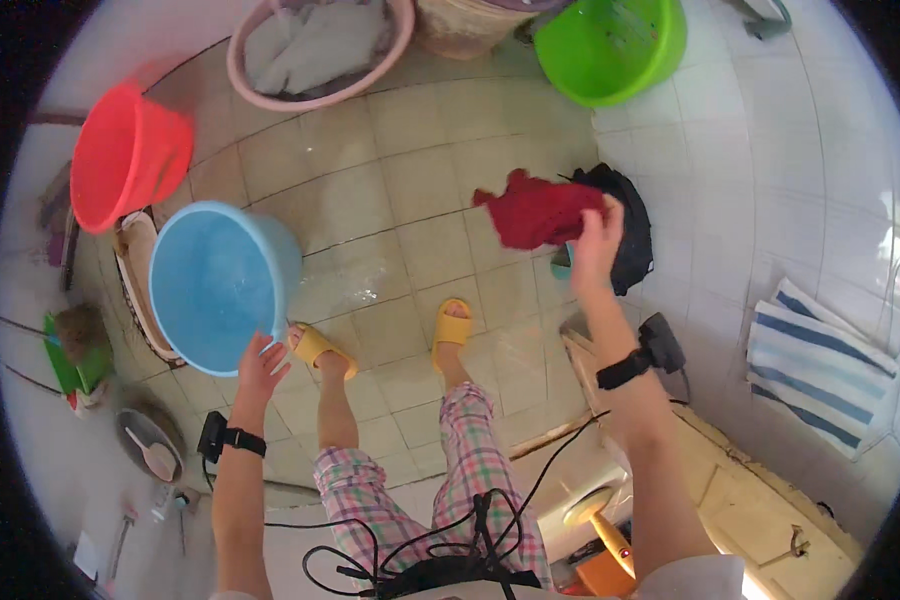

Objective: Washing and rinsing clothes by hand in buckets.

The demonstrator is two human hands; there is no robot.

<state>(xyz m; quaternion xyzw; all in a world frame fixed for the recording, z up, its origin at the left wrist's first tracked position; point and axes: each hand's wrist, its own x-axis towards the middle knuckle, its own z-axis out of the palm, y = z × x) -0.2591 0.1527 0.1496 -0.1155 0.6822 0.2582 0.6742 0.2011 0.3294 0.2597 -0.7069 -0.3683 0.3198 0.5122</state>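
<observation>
My right hand (598,245) is closed on one end of a dark red cloth (538,212), which hangs crumpled to the left above the tiled floor. Behind that hand is a black fabric bundle (630,225), with a small teal container (562,262) partly hidden beside it. My left hand (263,368) is at the near rim of a large light blue bucket (215,290), its fingers spread apart. Whether the fingertips touch the rim I cannot tell. The inside of the bucket looks pale blue and smooth.
A red bucket (120,160) stands at the far left. Along the back are a pink basin (402,30) with grey-white laundry and a green basin (610,50). A striped towel (820,365) hangs at the right wall. Black cables (480,520) cross my lap.
</observation>
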